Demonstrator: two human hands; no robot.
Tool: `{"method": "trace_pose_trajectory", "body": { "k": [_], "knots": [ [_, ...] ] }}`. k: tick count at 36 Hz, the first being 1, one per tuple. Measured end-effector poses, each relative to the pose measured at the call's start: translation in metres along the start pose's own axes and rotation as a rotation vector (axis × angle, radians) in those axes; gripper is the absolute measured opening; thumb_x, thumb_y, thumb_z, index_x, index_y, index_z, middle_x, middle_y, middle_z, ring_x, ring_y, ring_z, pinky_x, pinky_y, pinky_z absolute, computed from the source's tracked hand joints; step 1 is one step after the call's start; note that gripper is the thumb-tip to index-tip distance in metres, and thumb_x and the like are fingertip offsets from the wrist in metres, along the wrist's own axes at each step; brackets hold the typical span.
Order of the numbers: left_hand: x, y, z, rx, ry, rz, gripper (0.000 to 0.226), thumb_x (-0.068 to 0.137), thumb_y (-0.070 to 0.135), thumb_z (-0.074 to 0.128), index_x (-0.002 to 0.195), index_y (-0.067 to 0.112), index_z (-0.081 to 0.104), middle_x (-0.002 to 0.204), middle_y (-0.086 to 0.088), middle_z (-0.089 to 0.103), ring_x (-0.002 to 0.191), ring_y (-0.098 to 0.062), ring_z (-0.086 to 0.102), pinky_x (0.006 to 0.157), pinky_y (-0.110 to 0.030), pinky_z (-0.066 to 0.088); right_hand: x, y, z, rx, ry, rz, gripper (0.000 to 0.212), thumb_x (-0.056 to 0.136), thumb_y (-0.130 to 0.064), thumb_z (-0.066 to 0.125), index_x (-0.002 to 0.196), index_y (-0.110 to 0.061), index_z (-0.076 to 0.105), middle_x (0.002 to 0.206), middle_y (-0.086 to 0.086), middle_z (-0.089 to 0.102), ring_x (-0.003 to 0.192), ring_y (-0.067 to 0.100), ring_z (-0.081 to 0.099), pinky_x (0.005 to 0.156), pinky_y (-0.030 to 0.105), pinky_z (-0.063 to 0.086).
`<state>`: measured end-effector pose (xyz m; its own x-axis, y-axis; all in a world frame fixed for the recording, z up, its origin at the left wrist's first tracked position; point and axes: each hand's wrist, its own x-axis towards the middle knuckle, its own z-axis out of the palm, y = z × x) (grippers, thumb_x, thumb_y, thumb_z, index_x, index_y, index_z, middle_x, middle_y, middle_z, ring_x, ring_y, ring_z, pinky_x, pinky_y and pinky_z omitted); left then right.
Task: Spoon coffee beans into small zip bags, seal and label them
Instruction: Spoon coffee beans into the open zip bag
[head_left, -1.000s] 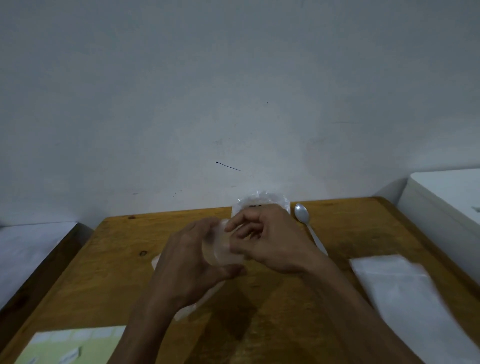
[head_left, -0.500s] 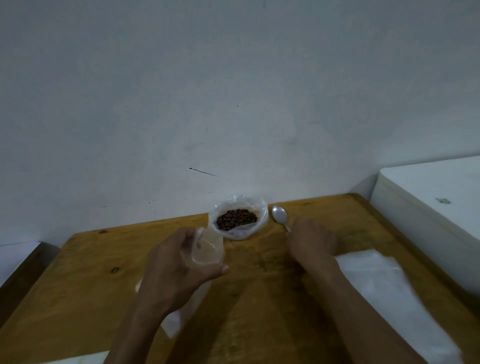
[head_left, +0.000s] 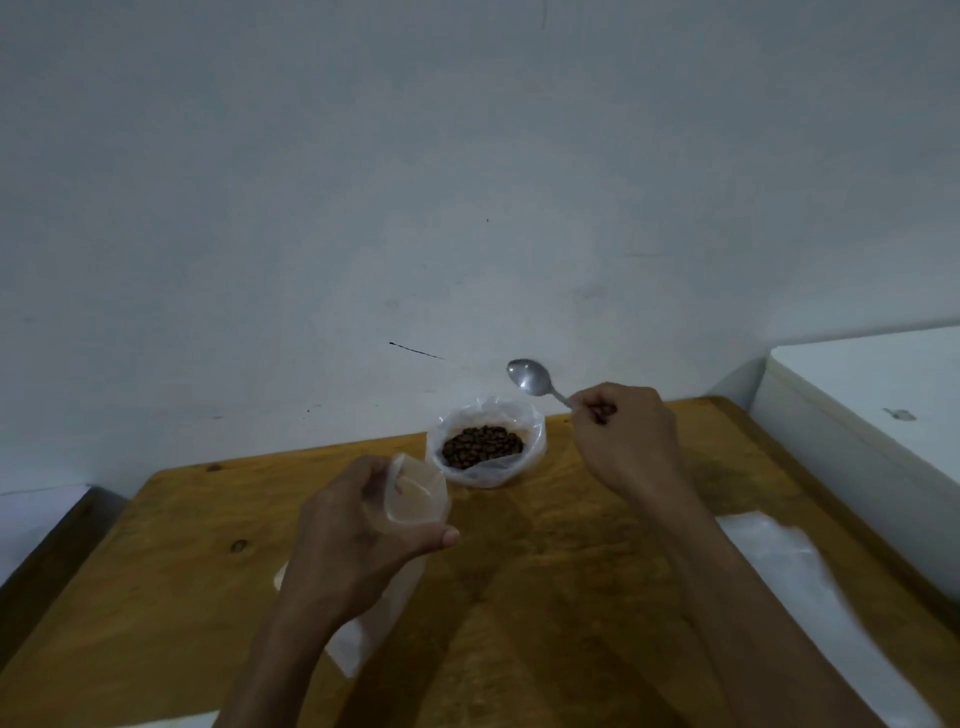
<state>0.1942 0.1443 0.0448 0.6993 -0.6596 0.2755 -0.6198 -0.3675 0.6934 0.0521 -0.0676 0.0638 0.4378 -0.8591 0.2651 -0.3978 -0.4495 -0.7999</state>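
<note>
A brown wooden table (head_left: 571, 597) fills the lower half of the view, with a pale wall behind it. At about 8 o'clock, a flat see-through plastic packet (head_left: 358, 639) lies on the table, partly hidden under the left arm.

The left hand (head_left: 353, 540) is held up over the table, a little left of the middle. Its grip is closed around a small zip bag (head_left: 415, 493), with the thumb across the front and the fingers behind. The bag is clear, its mouth is open and points up, and it looks empty.

Just past the bag, toward 12 o'clock, a clear plastic bag with its rim rolled down (head_left: 485, 441) stands on the table near the wall. Dark brown coffee beans (head_left: 482, 446) sit inside it.

The right hand (head_left: 628, 436) is at about 2 o'clock from the beans. Its grip is closed tight around the handle of a metal spoon (head_left: 532, 379). The spoon is in the air, tilted, with its bowl up and to the left, above the beans and not touching them. The bowl looks empty.

At about 4 o'clock, a stack of clear plastic bags (head_left: 795, 587) lies flat on the table by the right arm. Far right, beside the table, is a white box-like thing (head_left: 872, 415).
</note>
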Motion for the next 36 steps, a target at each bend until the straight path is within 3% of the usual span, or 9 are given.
{"method": "trace_pose_trajectory", "body": {
  "k": [3, 7, 11, 16, 18, 23, 27, 30, 36],
  "knots": [
    [0.004, -0.002, 0.002, 0.008, 0.001, -0.006, 0.076, 0.049, 0.052, 0.092, 0.110, 0.034, 0.052, 0.092, 0.031, 0.050, 0.081, 0.010, 0.049, 0.061, -0.007, 0.037, 0.002, -0.005, 0.006, 0.161, 0.053, 0.013, 0.005, 0.087, -0.019, 0.074, 0.090, -0.021, 0.078, 0.086, -0.008, 0.074, 0.066, 0.000, 0.062, 0.052, 0.004, 0.045],
    [0.011, -0.010, 0.005, 0.007, 0.002, -0.016, 0.086, 0.046, 0.057, 0.091, 0.119, 0.027, 0.058, 0.095, 0.029, 0.052, 0.085, 0.007, 0.051, 0.065, -0.011, 0.041, 0.001, -0.006, 0.014, 0.510, 0.071, 0.152, 0.009, 0.076, -0.015, 0.085, 0.080, -0.016, 0.077, 0.066, 0.002, 0.075, 0.063, 0.018, 0.074, 0.065, 0.038, 0.064],
    [0.016, -0.012, 0.008, 0.007, -0.023, -0.018, 0.089, 0.045, 0.059, 0.090, 0.121, 0.026, 0.059, 0.100, 0.023, 0.057, 0.088, 0.003, 0.054, 0.064, -0.012, 0.041, 0.004, -0.003, 0.022, 0.716, 0.056, 0.226, 0.003, 0.084, -0.011, 0.078, 0.085, -0.011, 0.075, 0.075, 0.006, 0.077, 0.077, 0.024, 0.076, 0.072, 0.040, 0.063],
    [0.025, -0.014, 0.013, 0.073, -0.021, -0.027, 0.088, 0.046, 0.060, 0.090, 0.120, 0.022, 0.060, 0.103, 0.012, 0.063, 0.090, -0.010, 0.058, 0.066, -0.024, 0.047, 0.009, 0.009, 0.031, 0.416, 0.091, 0.041, 0.020, 0.100, -0.031, 0.058, 0.087, -0.025, 0.072, 0.075, -0.004, 0.077, 0.075, 0.010, 0.074, 0.079, 0.038, 0.061],
    [0.027, -0.012, 0.014, 0.092, -0.018, -0.030, 0.088, 0.047, 0.060, 0.090, 0.120, 0.021, 0.060, 0.101, 0.013, 0.060, 0.091, -0.012, 0.058, 0.073, -0.033, 0.053, 0.008, 0.014, 0.035, 0.279, 0.078, -0.050, 0.026, 0.102, -0.035, 0.053, 0.093, -0.021, 0.074, 0.080, -0.007, 0.076, 0.080, 0.011, 0.073, 0.080, 0.037, 0.059],
    [0.030, -0.013, 0.017, 0.140, -0.011, -0.037, 0.091, 0.048, 0.061, 0.089, 0.123, 0.019, 0.059, 0.100, 0.012, 0.057, 0.090, -0.013, 0.056, 0.073, -0.034, 0.051, 0.000, 0.023, 0.050, 0.094, 0.062, -0.123, 0.029, 0.102, -0.033, 0.053, 0.098, -0.017, 0.076, 0.084, -0.003, 0.076, 0.078, 0.010, 0.067, 0.064, 0.008, 0.043],
    [0.030, -0.014, 0.019, 0.152, -0.023, -0.033, 0.091, 0.049, 0.060, 0.090, 0.123, 0.018, 0.059, 0.100, 0.009, 0.059, 0.089, -0.013, 0.055, 0.064, -0.024, 0.041, -0.005, 0.029, 0.063, 0.165, 0.045, 0.017, 0.033, 0.101, -0.033, 0.055, 0.082, -0.015, 0.075, 0.074, -0.002, 0.075, 0.070, 0.011, 0.068, 0.067, 0.030, 0.056],
    [0.030, -0.016, 0.019, 0.154, -0.028, -0.023, 0.089, 0.049, 0.060, 0.090, 0.122, 0.018, 0.060, 0.100, 0.008, 0.060, 0.088, -0.013, 0.056, 0.062, -0.022, 0.039, -0.005, 0.032, 0.074, 0.389, 0.039, 0.239, 0.032, 0.099, -0.031, 0.061, 0.073, -0.016, 0.073, 0.065, -0.002, 0.075, 0.065, 0.013, 0.073, 0.070, 0.039, 0.062],
    [0.031, -0.018, 0.020, 0.151, -0.026, -0.022, 0.090, 0.048, 0.060, 0.090, 0.122, 0.018, 0.060, 0.103, 0.007, 0.063, 0.090, -0.013, 0.057, 0.065, -0.025, 0.044, -0.003, 0.028, 0.076, 0.703, 0.096, 0.494, 0.025, 0.097, -0.022, 0.064, 0.076, -0.011, 0.070, 0.066, 0.006, 0.075, 0.071, 0.023, 0.075, 0.065, 0.033, 0.060]
  ]
}}
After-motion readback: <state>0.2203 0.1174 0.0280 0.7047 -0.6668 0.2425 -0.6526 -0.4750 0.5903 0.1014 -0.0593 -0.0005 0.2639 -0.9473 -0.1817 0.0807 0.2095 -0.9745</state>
